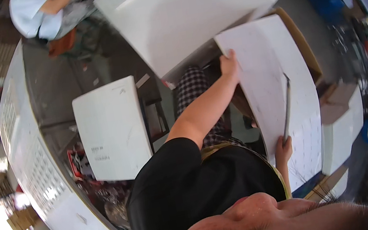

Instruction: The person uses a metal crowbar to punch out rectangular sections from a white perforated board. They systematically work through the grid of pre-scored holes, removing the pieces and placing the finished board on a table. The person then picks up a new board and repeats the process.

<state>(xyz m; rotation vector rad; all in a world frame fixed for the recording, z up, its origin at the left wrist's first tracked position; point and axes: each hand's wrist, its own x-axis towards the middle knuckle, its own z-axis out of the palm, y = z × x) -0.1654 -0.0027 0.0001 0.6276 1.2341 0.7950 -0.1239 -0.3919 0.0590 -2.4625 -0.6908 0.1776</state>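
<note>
A large white flat sheet or panel [263, 48] lies to my right, over a brown cardboard box. My left hand [229, 64] is closed on its near left edge, with the thumb on top and the other fingers hidden beneath. Lower on the same panel, my right hand [283, 149] is wrapped round one end of a long, thin grey rod [287, 112]. The rod lies across the panel, pointing away from me, and its far tip is dark and bent. Faint marks run across the panel's lower part.
A white table [195, 6] stands ahead. To my left is a white carton [111, 132] beside a red basket [75, 165]. Brown cardboard [301, 42] edges the panel, and white boxes [342, 132] stand at the right. Another person [38, 15] sits at the far left.
</note>
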